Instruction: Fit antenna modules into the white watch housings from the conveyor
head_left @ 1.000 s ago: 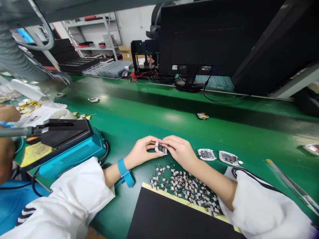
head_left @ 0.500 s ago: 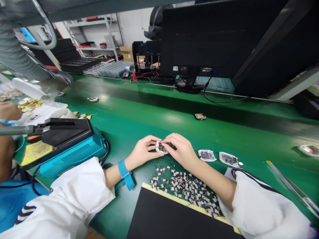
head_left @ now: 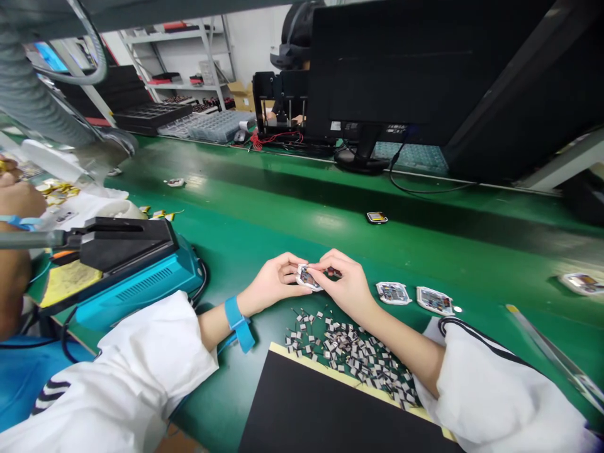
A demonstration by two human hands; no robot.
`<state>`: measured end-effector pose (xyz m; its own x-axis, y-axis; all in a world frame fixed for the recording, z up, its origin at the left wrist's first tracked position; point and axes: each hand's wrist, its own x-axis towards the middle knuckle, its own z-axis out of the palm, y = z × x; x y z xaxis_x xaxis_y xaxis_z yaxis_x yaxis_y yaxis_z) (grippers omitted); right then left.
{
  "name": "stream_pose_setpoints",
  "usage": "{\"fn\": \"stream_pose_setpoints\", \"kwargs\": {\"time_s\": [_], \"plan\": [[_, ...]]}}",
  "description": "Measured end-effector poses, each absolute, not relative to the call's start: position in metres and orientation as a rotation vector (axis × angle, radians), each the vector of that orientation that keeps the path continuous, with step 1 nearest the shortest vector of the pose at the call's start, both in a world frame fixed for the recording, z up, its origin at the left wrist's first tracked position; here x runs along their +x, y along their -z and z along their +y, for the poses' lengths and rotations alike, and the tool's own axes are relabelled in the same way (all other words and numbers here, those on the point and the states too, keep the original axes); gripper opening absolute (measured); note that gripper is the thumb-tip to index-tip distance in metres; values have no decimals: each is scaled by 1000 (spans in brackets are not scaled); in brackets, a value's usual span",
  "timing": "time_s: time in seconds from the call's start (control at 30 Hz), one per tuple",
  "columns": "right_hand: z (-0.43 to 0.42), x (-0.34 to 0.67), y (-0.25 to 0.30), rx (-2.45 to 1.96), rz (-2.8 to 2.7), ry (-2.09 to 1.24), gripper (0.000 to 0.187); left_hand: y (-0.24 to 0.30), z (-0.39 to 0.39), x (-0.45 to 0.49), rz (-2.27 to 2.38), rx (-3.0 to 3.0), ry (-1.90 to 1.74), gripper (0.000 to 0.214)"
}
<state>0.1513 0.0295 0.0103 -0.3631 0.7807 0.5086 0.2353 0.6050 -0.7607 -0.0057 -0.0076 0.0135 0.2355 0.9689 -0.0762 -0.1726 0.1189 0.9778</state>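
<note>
Over the middle of the green bench, my left hand (head_left: 268, 282) grips a small white-rimmed watch case (head_left: 306, 278) by its edges, with a circuit board showing inside. My right hand (head_left: 346, 283) has thumb and forefinger pinched together at the case's upper right; whatever is between the tips is too small to name. A dark reddish bit (head_left: 334, 272) shows under its curled fingers, mostly hidden. Below both hands lies a scattered pile of small silvery parts with short dark leads (head_left: 353, 352). Two similar open cases, one nearer (head_left: 393, 293) and one farther right (head_left: 434, 301), rest beside my right forearm.
A black mat (head_left: 330, 409) with a yellow edge lies in front. Tweezers (head_left: 557, 355) lie at right. A teal-and-black soldering station (head_left: 141, 277) stands left, near another person's arm (head_left: 19, 198). A monitor (head_left: 387, 69) stands behind. More cases sit farther back (head_left: 377, 218) and far right (head_left: 582, 284).
The right fingers have shifted slightly on the case, and a dark reddish bit now shows beneath them. The left hand keeps its hold. The other person's hand at far left has moved up.
</note>
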Motion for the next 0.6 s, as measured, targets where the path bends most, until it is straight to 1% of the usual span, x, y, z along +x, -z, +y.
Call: {"fn": "stream_pose_setpoints", "kwargs": {"time_s": [0.3, 0.4, 0.5, 0.6], "plan": [[33, 151, -7, -777, -1948, -703, 12, -12, -7, -5, 959, 1093, -1048, 43], [35, 155, -5, -725, -2076, -546, 11, -12, -7, -5, 992, 1110, -1041, 43], [35, 159, -4, -689, -2211, -318, 14, -13, -7, -5, 1022, 1106, -1037, 42], [35, 161, -4, -698, -2310, -177, 17, -12, -6, -6, 1065, 1075, -1049, 43]]}}
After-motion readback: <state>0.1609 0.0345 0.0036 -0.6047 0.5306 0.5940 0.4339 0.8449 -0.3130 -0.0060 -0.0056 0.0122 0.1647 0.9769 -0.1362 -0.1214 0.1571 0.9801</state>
